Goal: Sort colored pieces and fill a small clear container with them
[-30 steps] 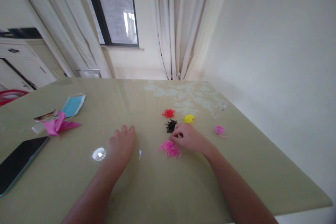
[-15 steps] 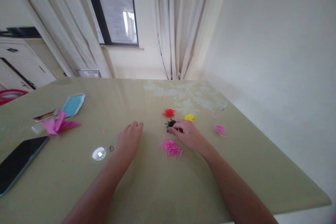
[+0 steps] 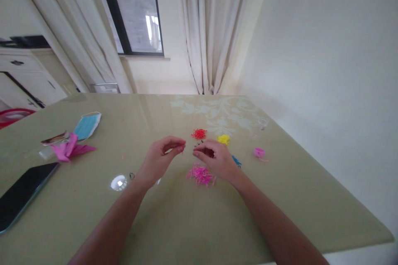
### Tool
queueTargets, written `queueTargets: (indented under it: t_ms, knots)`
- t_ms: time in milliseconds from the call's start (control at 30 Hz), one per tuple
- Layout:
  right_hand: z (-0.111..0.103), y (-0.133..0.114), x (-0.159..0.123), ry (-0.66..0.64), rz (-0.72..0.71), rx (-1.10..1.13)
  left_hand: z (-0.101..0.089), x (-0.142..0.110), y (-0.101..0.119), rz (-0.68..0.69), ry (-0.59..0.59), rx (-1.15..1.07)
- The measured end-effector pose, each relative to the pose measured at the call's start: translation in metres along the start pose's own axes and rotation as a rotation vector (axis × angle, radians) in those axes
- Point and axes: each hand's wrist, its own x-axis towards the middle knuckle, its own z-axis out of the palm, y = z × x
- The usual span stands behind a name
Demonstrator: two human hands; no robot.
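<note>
Facing each other in the head view, left hand [image 3: 158, 159] and right hand [image 3: 219, 160], thumbs and fingertips nearly meeting, any hold too small to tell, pink pieces [image 3: 202, 175] just below right fingers, black pieces [image 3: 199, 143] partly hidden behind them, tabletop [image 3: 298, 198] stretching right to its edge beside a wall [image 3: 338, 83].

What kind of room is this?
Probably a room in a home, maybe a dining room: there's a wide table, long curtains by a window, and a white cabinet.
</note>
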Motion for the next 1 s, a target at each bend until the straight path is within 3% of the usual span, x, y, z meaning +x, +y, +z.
queueTargets:
  t_ms: [300, 533, 1000]
  knots:
    - [0.009, -0.002, -0.004, 0.03, -0.033, 0.043, 0.02, -0.007, 0.0, 0.004, -0.002, -0.17]
    - [0.003, -0.006, -0.003, 0.095, -0.03, 0.077, 0.018, -0.007, 0.003, -0.012, 0.001, -0.145]
    - [-0.001, -0.011, -0.005, 0.081, -0.058, 0.169, 0.018, -0.009, 0.007, -0.013, -0.03, -0.157]
